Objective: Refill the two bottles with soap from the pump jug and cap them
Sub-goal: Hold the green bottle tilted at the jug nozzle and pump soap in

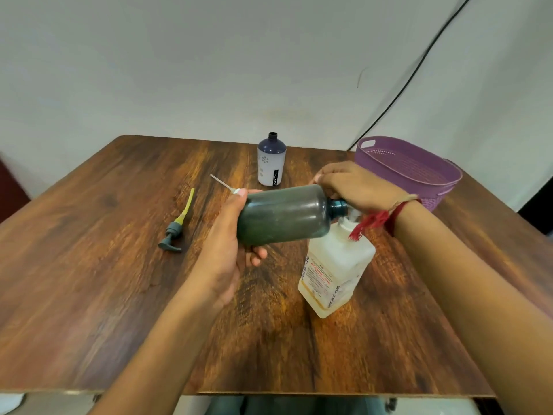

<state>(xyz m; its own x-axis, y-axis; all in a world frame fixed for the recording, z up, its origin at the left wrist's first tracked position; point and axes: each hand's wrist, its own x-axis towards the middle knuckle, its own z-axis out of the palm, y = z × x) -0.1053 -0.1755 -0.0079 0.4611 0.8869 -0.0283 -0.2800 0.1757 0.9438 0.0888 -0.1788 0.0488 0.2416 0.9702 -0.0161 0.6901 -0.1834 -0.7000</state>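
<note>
Holding one bottle (284, 214) sideways over the table (89, 280), neck pointing right, just above the pump jug (335, 271) standing at right of centre. Leaving the other bottle (271, 163) standing behind, a pump head (173, 233) lying to the left, a basket (389, 172) sitting far right.

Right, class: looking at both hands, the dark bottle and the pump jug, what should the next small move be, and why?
Probably press the pump down with the right hand. The left hand holds the dark bottle sideways, its open neck at the top of the pump jug, and the right hand lies over the pump head.
</note>
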